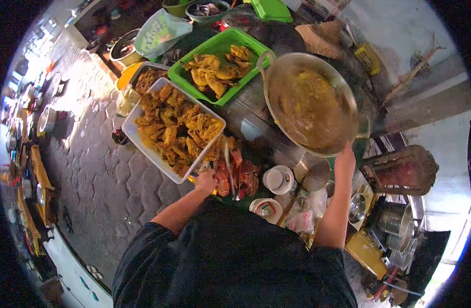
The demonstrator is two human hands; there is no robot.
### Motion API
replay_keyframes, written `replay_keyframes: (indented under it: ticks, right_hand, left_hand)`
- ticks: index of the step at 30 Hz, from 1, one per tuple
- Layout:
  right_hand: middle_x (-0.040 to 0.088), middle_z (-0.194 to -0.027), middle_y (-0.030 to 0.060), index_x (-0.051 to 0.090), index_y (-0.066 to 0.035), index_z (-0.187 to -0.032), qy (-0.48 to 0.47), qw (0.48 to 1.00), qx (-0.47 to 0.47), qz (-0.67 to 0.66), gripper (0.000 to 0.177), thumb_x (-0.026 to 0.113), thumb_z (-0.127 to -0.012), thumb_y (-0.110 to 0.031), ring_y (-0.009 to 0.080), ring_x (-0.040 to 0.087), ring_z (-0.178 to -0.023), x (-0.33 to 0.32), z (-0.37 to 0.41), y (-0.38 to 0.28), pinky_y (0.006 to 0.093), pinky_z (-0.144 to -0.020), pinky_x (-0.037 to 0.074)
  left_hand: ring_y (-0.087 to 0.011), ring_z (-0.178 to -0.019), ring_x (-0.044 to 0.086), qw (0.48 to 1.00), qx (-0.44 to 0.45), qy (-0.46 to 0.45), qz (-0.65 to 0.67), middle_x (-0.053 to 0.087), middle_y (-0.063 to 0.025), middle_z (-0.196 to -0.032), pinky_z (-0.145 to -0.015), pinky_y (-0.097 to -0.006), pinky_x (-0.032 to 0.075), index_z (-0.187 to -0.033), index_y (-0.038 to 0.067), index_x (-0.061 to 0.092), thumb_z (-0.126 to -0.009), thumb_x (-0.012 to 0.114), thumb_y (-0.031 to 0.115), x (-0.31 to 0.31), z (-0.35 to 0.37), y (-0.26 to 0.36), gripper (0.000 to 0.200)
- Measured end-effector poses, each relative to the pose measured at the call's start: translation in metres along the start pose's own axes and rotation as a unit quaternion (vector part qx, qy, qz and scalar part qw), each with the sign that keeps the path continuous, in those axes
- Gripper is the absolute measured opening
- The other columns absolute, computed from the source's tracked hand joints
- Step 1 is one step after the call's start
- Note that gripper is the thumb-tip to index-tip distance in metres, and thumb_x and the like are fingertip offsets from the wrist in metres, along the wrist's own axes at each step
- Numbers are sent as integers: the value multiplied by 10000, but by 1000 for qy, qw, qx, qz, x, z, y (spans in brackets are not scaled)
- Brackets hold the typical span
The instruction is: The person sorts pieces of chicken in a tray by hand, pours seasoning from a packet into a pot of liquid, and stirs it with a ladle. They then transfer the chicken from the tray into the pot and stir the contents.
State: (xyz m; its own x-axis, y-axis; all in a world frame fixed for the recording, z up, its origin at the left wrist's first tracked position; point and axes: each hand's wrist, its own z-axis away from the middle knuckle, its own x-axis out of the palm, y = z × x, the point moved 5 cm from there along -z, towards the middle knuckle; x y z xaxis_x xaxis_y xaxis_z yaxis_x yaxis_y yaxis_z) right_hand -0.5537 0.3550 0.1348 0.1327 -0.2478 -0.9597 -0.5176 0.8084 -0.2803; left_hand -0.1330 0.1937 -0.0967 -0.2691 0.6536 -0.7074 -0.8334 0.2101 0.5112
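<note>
We clench our right hand [345, 160] on the near rim of the wok [310, 102], likely heavy and hot, our left hand [205, 180] fisting metal tongs [229, 172].

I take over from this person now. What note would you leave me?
Left hand: closed at the near corner of the white tray; whether it grips the tray or the metal tongs beside it is unclear.
Right hand: holds the near rim of the big wok of yellow-brown food.
Done: white tray and green tray hold fried pieces; reddish pieces lie by the tongs.
Left: the wok's food is on no tray.
</note>
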Motion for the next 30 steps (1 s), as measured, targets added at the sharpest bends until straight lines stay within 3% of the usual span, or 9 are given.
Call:
replay_keyframes:
  ticks: [6,9,11,15,17,21,25,28,30]
  right_hand:
    - [539,-1160,235,383,-2,-1324,18,994,-107,-26,479,446,-853,-62,401,527,-1008,16,56,18,433,-867,416]
    - [565,-1105,191,357,-66,-1359,282,935,-215,18,451,417,-915,-118,333,596,-830,10,100,24,413,-675,482]
    - [555,-906,139,325,-38,-1352,111,909,179,-359,492,445,-882,-119,230,549,-619,36,126,51,356,-490,471]
    - [486,-768,87,355,-36,-1280,130,823,134,-537,409,414,-883,-114,148,424,-461,86,153,63,298,-336,365]
    - [473,-637,55,421,-50,-908,92,760,234,-600,71,406,-862,-103,155,450,-465,119,156,80,293,-346,378]
    - [517,-662,63,460,-72,-833,-87,813,267,-510,43,433,-852,-99,161,481,-478,154,152,99,319,-343,371]
    - [549,-683,70,541,-34,-954,20,790,249,-559,146,482,-845,-111,188,516,-512,178,146,117,346,-391,391]
    - [602,-777,114,537,7,-1134,-5,951,178,-253,341,554,-812,-102,257,576,-662,171,133,138,371,-575,467]
    - [624,-901,170,516,24,-1203,155,982,-106,-13,465,607,-760,-86,316,582,-840,167,127,129,380,-788,456]
  left_hand:
    - [-360,-868,600,995,54,60,63,635,-174,-897,-734,-468,476,-1018,106,584,-836,514,202,-26,19,47,218]
    - [-323,-816,622,992,117,45,-10,632,-161,-850,-668,-450,506,-1108,144,582,-871,471,165,-14,9,52,263]
    - [-318,-794,625,992,80,6,-97,628,-136,-902,-650,-443,508,-1121,163,579,-856,479,168,-14,13,62,282]
    - [-306,-835,624,983,166,36,-63,618,-91,-1008,-644,-420,513,-1137,145,563,-819,505,201,-10,21,73,329]
    - [-349,-736,623,957,259,129,-20,630,-164,-798,-597,-468,480,-983,77,537,-814,507,160,-16,28,82,191]
    - [-366,-722,613,962,261,70,-31,622,-165,-773,-592,-476,473,-915,66,530,-818,522,192,-36,46,92,159]
    - [-378,-716,605,964,263,29,7,620,-186,-804,-622,-488,473,-1094,88,548,-834,503,178,-36,47,79,279]
    - [-380,-744,597,951,305,2,56,604,-196,-916,-659,-488,477,-1198,124,520,-847,491,169,-58,55,75,355]
    - [-377,-808,587,934,337,36,113,590,-191,-965,-689,-459,480,-1226,116,492,-844,509,152,-70,54,61,384]
